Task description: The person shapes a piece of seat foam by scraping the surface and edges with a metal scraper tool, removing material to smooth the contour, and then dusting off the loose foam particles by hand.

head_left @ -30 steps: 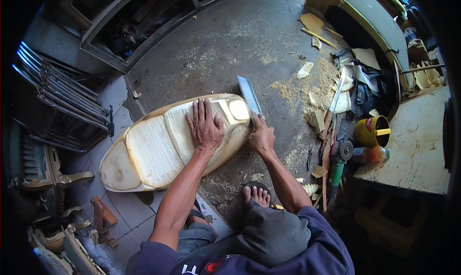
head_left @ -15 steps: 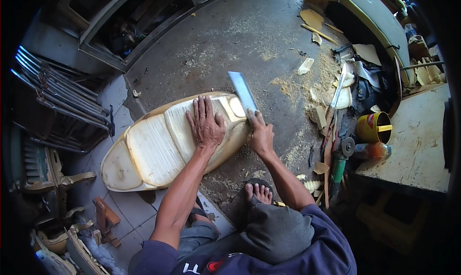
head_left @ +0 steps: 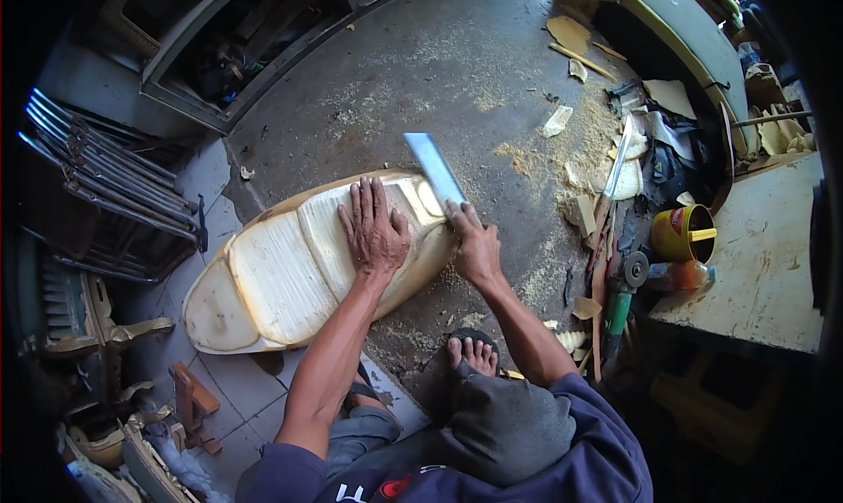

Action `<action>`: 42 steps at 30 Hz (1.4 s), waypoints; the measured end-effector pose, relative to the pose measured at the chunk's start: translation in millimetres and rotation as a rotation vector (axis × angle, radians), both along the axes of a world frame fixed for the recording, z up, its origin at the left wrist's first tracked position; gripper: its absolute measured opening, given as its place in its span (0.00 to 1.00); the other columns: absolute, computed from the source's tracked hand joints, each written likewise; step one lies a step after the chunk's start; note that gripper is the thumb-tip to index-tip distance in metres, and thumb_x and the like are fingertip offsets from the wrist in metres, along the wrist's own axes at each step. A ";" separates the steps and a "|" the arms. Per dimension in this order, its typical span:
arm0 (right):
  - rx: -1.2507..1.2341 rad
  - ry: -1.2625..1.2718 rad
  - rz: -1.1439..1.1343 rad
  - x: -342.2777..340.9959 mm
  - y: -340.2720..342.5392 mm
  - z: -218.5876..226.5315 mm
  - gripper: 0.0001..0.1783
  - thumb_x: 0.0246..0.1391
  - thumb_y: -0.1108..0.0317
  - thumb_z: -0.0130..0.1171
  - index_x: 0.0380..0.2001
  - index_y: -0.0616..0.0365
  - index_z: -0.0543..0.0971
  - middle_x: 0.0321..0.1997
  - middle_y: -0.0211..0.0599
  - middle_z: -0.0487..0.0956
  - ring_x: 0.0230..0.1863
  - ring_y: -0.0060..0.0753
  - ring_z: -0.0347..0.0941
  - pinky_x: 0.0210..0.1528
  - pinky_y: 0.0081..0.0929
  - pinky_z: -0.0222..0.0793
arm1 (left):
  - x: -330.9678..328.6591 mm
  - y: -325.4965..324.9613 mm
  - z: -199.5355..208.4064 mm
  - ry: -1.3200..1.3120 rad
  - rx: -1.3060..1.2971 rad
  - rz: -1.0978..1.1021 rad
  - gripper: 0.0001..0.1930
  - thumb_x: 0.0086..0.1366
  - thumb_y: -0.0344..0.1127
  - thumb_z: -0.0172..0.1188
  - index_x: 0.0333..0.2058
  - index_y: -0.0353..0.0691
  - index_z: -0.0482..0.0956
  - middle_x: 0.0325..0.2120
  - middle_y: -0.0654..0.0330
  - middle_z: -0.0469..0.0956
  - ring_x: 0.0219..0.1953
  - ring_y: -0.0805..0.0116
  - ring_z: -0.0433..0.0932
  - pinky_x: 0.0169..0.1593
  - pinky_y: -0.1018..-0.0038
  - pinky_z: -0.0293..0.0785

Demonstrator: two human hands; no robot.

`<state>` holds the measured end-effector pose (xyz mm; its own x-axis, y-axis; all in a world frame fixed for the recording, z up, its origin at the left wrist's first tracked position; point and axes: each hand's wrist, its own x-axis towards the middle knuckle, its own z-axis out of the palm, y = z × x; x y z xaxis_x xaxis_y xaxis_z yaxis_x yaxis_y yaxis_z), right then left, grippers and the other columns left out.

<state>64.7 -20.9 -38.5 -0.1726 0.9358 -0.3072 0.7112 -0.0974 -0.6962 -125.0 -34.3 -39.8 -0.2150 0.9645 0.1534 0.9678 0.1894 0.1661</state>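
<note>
A long motorcycle-seat foam (head_left: 272, 266), cream-coloured with ribbed cut faces and browned edges, lies slantwise on the floor before me. My left hand (head_left: 378, 231) presses flat on its top toward the right end, fingers stretched out and holding nothing. My right hand (head_left: 477, 244) is closed round the near end of a knife, whose handle is hidden in the fingers. The knife's wide, flat metal blade (head_left: 435, 168) has a slanted tip and points away from me and to the left. It lies over or beside the foam's far right end; whether it touches I cannot tell.
To the right are foam scraps (head_left: 558, 121), a second long blade (head_left: 620, 159), an angle grinder (head_left: 622, 305), a yellow tub (head_left: 680, 231) and a bottle (head_left: 680, 276). Stacked metal-framed chairs (head_left: 114, 169) stand at the left, with wood pieces (head_left: 195, 398) below. My sandalled foot (head_left: 474, 349) is near the foam.
The knife's blade tip has swung a little to the left over the foam's right end. My left hand stays flat on the foam, which looks nearly unmoved.
</note>
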 end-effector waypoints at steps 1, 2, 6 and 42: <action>0.069 -0.149 -0.047 5.3 11.0 -6.3 0.40 0.55 0.80 0.50 0.70 0.34 0.69 0.76 0.38 0.65 0.57 0.61 0.70 0.56 0.53 0.75 | 5.8 4.5 -2.1 -0.005 0.012 0.001 0.36 0.69 0.43 0.46 0.73 0.37 0.55 0.75 0.50 0.53 0.77 0.51 0.47 0.76 0.45 0.35; 0.081 -0.154 -0.047 11.5 14.6 -11.6 0.40 0.55 0.80 0.50 0.70 0.34 0.69 0.76 0.38 0.65 0.57 0.61 0.70 0.56 0.53 0.75 | 12.7 7.4 -4.1 -0.020 0.010 -0.005 0.35 0.70 0.43 0.46 0.73 0.37 0.55 0.75 0.50 0.53 0.77 0.51 0.47 0.76 0.45 0.35; 0.177 -0.043 0.204 -16.2 -11.9 7.1 0.40 0.56 0.78 0.53 0.70 0.31 0.68 0.77 0.36 0.63 0.58 0.59 0.68 0.62 0.56 0.68 | -5.0 2.4 -7.4 -0.019 -0.018 0.020 0.36 0.70 0.43 0.46 0.73 0.37 0.54 0.75 0.50 0.52 0.78 0.51 0.46 0.76 0.44 0.34; 0.248 -0.034 0.238 57.9 4.6 -45.0 0.49 0.38 0.85 0.43 0.71 0.55 0.66 0.73 0.55 0.66 0.56 0.63 0.71 0.63 0.47 0.62 | 1.5 0.0 -4.2 -0.103 -0.014 -0.034 0.38 0.69 0.46 0.43 0.74 0.35 0.51 0.76 0.47 0.44 0.78 0.49 0.41 0.76 0.39 0.29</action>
